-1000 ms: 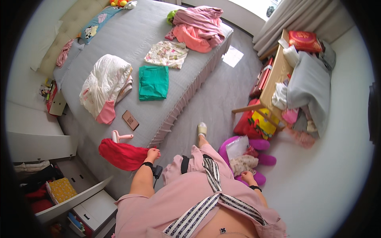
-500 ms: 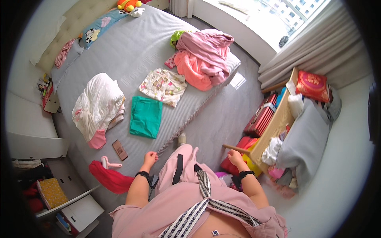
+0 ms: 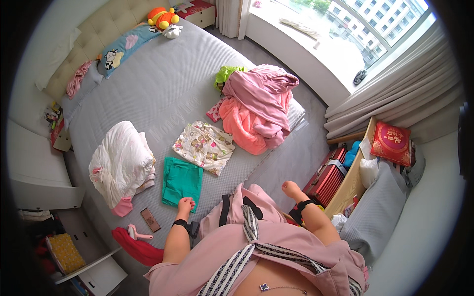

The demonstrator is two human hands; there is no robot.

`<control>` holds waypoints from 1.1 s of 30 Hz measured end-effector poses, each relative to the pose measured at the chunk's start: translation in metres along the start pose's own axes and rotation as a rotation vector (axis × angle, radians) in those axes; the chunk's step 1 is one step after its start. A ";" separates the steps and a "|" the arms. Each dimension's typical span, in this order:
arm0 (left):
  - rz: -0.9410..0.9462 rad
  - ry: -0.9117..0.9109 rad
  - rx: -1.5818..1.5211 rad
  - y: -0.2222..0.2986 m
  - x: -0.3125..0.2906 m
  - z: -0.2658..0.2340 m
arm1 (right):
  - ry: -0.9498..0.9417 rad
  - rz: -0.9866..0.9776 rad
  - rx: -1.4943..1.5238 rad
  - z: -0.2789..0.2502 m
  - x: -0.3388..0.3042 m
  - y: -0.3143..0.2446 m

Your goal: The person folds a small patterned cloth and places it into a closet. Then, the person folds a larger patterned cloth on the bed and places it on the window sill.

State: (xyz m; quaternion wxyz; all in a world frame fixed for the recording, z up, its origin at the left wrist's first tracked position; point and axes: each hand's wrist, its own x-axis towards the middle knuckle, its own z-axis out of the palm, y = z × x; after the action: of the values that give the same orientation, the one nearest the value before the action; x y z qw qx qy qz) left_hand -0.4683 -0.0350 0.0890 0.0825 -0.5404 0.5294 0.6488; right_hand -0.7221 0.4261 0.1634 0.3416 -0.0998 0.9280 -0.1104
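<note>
On the bed's left you have a bunched white quilt (image 3: 121, 160), then a red cloth (image 3: 136, 248), lint roller (image 3: 139, 235) and phone (image 3: 150, 220). Next lies the folded green cloth (image 3: 181, 180), your loosely curled left hand (image 3: 185, 205) overlapping its near edge in view, contact unclear. Your right hand (image 3: 292, 190), well apart and also curled, appears left of a red case (image 3: 325, 181); how tightly either closes, cannot tell.

Folded green cloth (image 3: 181, 180) on bed (image 3: 148, 89)
</note>
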 end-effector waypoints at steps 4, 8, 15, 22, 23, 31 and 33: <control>0.087 0.032 0.081 0.023 0.016 0.033 | -0.011 0.004 0.122 -0.030 0.080 -0.017; 0.031 0.067 0.121 0.022 0.018 0.068 | 0.244 -0.109 0.140 -0.086 0.175 -0.064; -0.067 0.138 0.078 0.057 -0.026 0.147 | 0.437 -0.376 0.305 -0.193 0.347 -0.139; 0.149 0.035 0.255 0.143 -0.005 0.239 | 0.245 -0.300 0.282 -0.238 0.432 -0.171; 0.214 0.031 0.193 0.170 0.003 0.249 | 0.220 -0.349 0.312 -0.231 0.437 -0.173; 0.025 -0.088 -0.262 0.355 0.037 0.379 | -0.198 -0.921 0.547 -0.221 0.263 -0.165; -0.111 -0.198 -0.059 0.385 0.035 0.388 | -0.348 -0.974 0.483 -0.229 0.243 -0.161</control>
State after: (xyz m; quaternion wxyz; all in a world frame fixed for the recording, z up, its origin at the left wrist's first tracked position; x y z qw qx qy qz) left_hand -0.9821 0.0853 0.2356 0.1542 -0.5042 0.4686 0.7089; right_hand -1.0355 0.2403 0.2286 0.4123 -0.4516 0.6533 -0.4463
